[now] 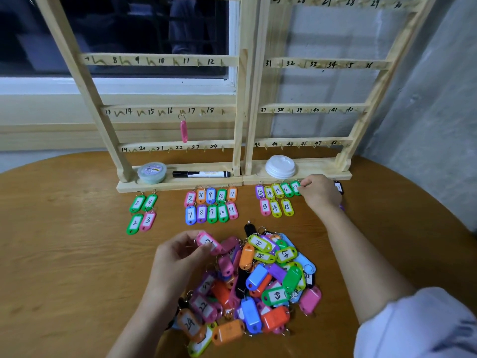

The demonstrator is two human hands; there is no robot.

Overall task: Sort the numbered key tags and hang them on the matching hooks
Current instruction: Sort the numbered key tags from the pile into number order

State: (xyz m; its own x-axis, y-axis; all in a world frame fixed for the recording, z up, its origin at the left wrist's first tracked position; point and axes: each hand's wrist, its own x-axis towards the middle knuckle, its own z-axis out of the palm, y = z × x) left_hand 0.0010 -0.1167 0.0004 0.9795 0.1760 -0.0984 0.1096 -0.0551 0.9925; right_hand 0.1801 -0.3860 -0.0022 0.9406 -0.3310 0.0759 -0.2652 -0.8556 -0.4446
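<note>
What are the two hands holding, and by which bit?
The left hand pinches a pink key tag near its ring end. The right hand touches the right edge of a green key tag; a grip cannot be told.

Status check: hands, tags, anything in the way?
Left hand pinches pink tag over the pile. Right hand pinches green tag, ending the 13-16 row. One hung tag on rack. Nothing in the way.

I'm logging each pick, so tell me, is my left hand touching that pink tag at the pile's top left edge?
Touching. The head view shows the left hand pinching the pink tag, with fingertips overlapping its near end.
</note>
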